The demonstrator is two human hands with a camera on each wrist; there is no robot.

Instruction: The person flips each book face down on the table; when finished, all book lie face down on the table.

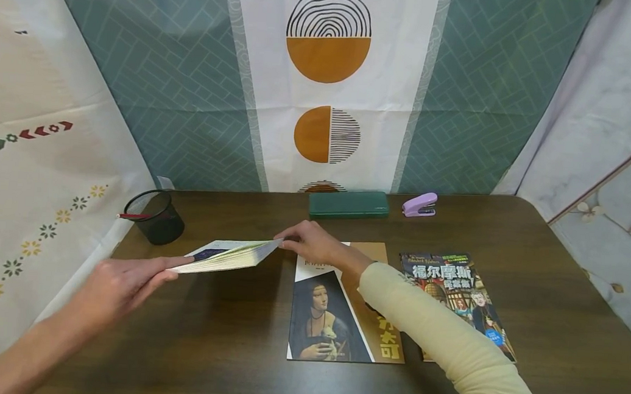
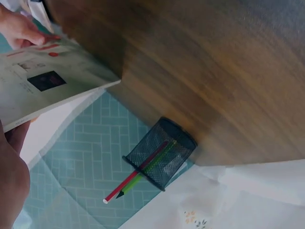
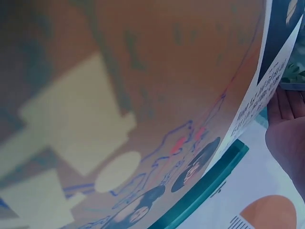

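A paperback book (image 1: pixel 229 257) is held up off the table between both hands, its page edges facing the head camera. My left hand (image 1: pixel 130 282) pinches its left end, thumb along one side. With its fingertips, my right hand (image 1: pixel 314 244) grips the far right corner. From the left wrist, a pale cover with a dark rectangle shows on the book (image 2: pixel 47 90). Below my right forearm lies a book with a painted portrait (image 1: pixel 334 320), partly covered by the arm. Beside it, a colourful comic-style book (image 1: pixel 457 286) is also partly hidden by the sleeve.
On the left, a black mesh pen cup (image 1: pixel 162 220) leans toward the table edge in view, with a red and a green pencil in it. A dark green pencil case (image 1: pixel 349 205) and a purple stapler (image 1: pixel 420 205) lie along the back edge, before a patterned cloth (image 1: pixel 191 90).
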